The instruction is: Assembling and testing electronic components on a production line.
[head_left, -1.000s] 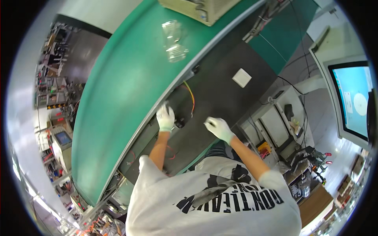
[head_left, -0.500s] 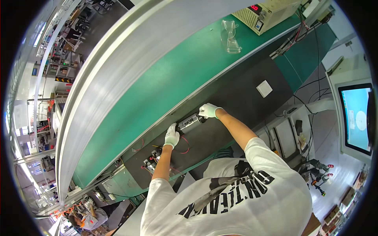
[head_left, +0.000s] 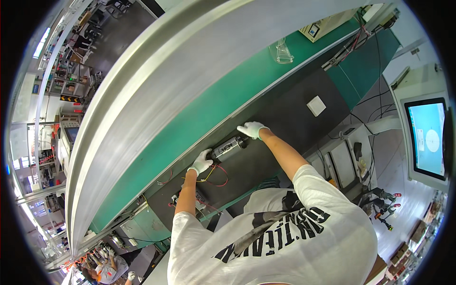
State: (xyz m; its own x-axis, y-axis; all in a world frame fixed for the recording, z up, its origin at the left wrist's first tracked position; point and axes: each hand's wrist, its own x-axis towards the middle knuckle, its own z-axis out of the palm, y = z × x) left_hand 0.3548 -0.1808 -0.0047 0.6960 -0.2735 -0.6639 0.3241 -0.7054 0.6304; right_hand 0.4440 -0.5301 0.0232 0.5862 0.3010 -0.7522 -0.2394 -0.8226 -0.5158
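Observation:
A silver cylindrical motor (head_left: 229,149) with dark ends lies slantwise on the black mat (head_left: 285,114) in front of me. My gloved left hand (head_left: 201,162) has its fingers and thumb about the motor's left end. Red and yellow wires (head_left: 226,178) curl out beside that end. Just above the motor's right end is my gloved right hand (head_left: 251,129), its fingers stretched to the left and holding nothing that I can see. Partly behind my left forearm sit metal parts with wires (head_left: 195,198).
Beyond the mat runs a green bench top (head_left: 185,118) with clear safety glasses (head_left: 283,53) and a beige instrument box (head_left: 323,26). A white square (head_left: 316,106) lies on the mat's right. A monitor (head_left: 427,137) stands at far right. Another person (head_left: 107,270) is at lower left.
My right hand has let go of the motor's right end and lifted slightly above it, fingers straightened. My left hand has shifted a little left and turned. The view has tilted slightly.

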